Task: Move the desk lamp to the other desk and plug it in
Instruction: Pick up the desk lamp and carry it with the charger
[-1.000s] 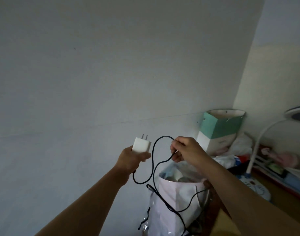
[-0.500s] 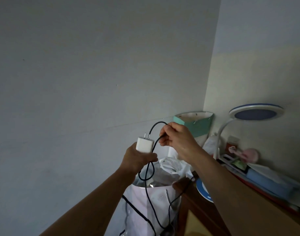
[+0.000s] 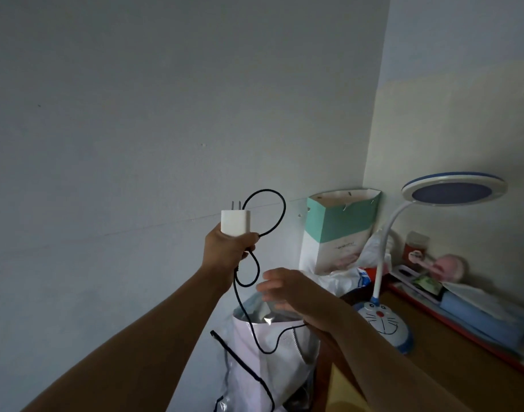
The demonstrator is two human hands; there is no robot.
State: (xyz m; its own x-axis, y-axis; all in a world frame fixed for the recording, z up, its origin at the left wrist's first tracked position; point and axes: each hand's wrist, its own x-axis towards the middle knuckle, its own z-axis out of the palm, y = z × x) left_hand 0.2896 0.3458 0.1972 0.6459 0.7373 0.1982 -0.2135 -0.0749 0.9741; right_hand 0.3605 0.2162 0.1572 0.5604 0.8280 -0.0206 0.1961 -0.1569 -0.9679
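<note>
In the corner of a dim room, where two pale walls [image 3: 165, 114] are meeting at about one o'clock, we are looking down on a wooden bench [image 3: 450, 361] lying toward four o'clock. The desk lamp [image 3: 382, 319] is standing upright on it, its cartoon-cat base near the bench's edge, its white neck rising and curving to a round blue-rimmed head that is facing downward at two o'clock. A teal and white paper bag [image 3: 341, 227] is leaning in the corner behind it. Our left hand [image 3: 228, 251] is clamping a white plug adapter [image 3: 235, 223] with its long axis vertical and prongs pointing to twelve o'clock. The black cord [image 3: 251, 316] is looping down over a white bag [image 3: 269, 358] at six o'clock. Our right hand [image 3: 287, 289] is hovering open, fingers spread, holding nothing.
</note>
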